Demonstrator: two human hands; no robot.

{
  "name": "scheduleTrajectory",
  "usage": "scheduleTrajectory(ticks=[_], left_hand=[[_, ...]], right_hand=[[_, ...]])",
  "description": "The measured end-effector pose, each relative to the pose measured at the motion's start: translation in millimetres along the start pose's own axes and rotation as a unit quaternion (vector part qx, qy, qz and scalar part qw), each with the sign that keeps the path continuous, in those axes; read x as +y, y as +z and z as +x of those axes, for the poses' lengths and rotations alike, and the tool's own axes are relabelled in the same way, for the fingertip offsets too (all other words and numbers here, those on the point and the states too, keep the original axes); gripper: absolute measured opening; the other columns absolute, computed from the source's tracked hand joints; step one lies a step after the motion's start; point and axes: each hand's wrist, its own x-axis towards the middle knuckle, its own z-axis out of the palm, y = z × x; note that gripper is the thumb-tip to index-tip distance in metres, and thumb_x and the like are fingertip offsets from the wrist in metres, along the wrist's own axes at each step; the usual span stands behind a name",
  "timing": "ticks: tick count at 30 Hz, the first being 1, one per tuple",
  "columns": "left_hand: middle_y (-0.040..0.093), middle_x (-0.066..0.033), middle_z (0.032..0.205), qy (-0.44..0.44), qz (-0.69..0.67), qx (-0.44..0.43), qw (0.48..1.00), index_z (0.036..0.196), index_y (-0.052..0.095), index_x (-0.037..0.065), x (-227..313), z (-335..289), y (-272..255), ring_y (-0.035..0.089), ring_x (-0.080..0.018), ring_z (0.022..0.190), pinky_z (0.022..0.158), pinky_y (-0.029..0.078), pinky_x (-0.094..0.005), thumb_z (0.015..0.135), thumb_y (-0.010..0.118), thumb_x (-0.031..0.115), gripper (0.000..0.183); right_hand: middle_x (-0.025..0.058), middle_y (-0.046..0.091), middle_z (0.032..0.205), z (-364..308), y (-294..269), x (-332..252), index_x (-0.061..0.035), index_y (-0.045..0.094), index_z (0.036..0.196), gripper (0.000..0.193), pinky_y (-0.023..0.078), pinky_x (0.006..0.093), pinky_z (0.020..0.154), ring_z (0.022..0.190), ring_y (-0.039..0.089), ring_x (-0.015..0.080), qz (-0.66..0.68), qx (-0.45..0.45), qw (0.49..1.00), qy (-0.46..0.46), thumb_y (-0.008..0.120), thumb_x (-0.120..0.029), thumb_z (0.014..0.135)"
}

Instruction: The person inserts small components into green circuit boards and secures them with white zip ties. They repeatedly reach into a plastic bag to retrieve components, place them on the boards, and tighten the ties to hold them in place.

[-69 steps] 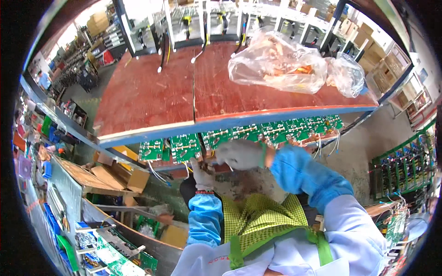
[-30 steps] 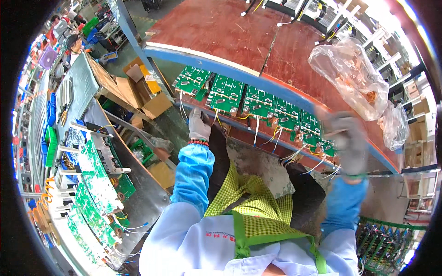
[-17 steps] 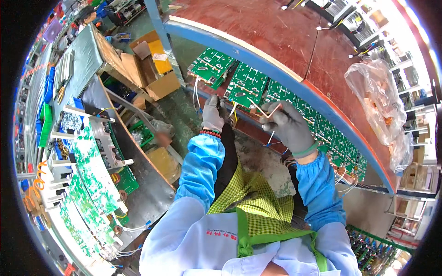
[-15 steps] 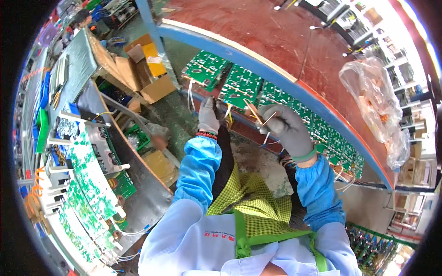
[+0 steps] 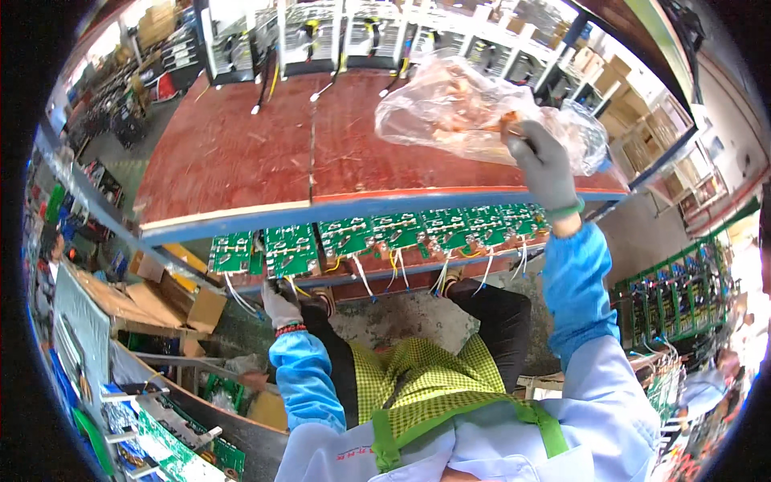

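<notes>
My left hand (image 5: 281, 305), in a grey glove with dark fingertips, is closed at the near edge of a green circuit board (image 5: 291, 251); the board partly hides the fingers. Yellow and white wires hang beside that hand. Over the red-brown tabletop, my right hand (image 5: 542, 161), also gloved, reaches to a clear plastic bag (image 5: 418, 112). Its curled fingers pinch a copper-coloured piece (image 5: 509, 125) against the bag; more copper-coloured pieces show through the plastic.
Several more circuit boards (image 5: 399, 230) sit in a row beneath the blue table edge (image 5: 321, 214), white wires dangling. Black and white units with cables (image 5: 309, 36) line the table's far side. At left is a cardboard box (image 5: 205, 309); a rack of boards (image 5: 675, 289) stands at right.
The view has swung right. My right hand has left the board row, where it held copper-coloured strips, and gone up to the plastic bag. My left hand stays by its board.
</notes>
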Motion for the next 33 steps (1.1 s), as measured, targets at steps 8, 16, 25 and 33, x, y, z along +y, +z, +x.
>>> scheduleTrajectory(ticks=[8, 16, 25, 33], left_hand=[[0.058, -0.0057, 0.096, 0.025, 0.037, -0.013, 0.999, 0.127, 0.053, 0.006, 1, 3, -18, 0.055, -0.0121, 0.084, 0.073, 0.048, -0.0221, 0.095, 0.048, 0.019, 0.035], [0.058, -0.0035, 0.100, 0.128, 0.174, -0.082, 0.973, 0.113, 0.059, 0.006, -7, 27, -39, 0.054, -0.0126, 0.087, 0.074, 0.047, -0.0259, 0.097, 0.047, 0.028, 0.029], [0.060, -0.0128, 0.106, 0.147, 0.203, -0.091, 0.964, 0.116, 0.055, 0.002, -17, 33, -30, 0.059, -0.0254, 0.093, 0.082, 0.047, -0.0336, 0.090, 0.052, 0.014, 0.029], [0.061, -0.0122, 0.099, 0.383, 0.567, -0.025, 0.729, 0.100, 0.060, 0.000, -6, 25, -46, 0.055, -0.0243, 0.087, 0.080, 0.043, -0.0379, 0.095, 0.045, 0.025, 0.030]], right_hand=[[0.0140, 0.064, 0.102, 26, 8, 83, -0.0051, 0.062, 0.106, 0.024, 0.049, 0.0347, 0.078, 0.090, 0.063, 0.0265, -0.093, -0.004, 0.992, -0.085, 0.060, -0.015, 0.085], [0.0131, 0.069, 0.094, 24, -113, 161, -0.0063, 0.068, 0.095, 0.023, 0.051, 0.0360, 0.078, 0.087, 0.066, 0.0277, -0.183, 0.177, 0.959, 0.120, 0.061, -0.025, 0.083], [0.0122, 0.056, 0.129, 82, -130, 284, -0.0142, 0.059, 0.124, 0.037, 0.038, 0.0335, 0.102, 0.118, 0.052, 0.0255, -0.471, -0.143, 0.865, 0.095, 0.054, -0.025, 0.088], [0.0167, 0.059, 0.117, 74, -117, 325, -0.0103, 0.058, 0.118, 0.033, 0.043, 0.0373, 0.096, 0.110, 0.056, 0.0301, -0.406, -0.107, 0.907, -0.027, 0.054, -0.017, 0.086]])
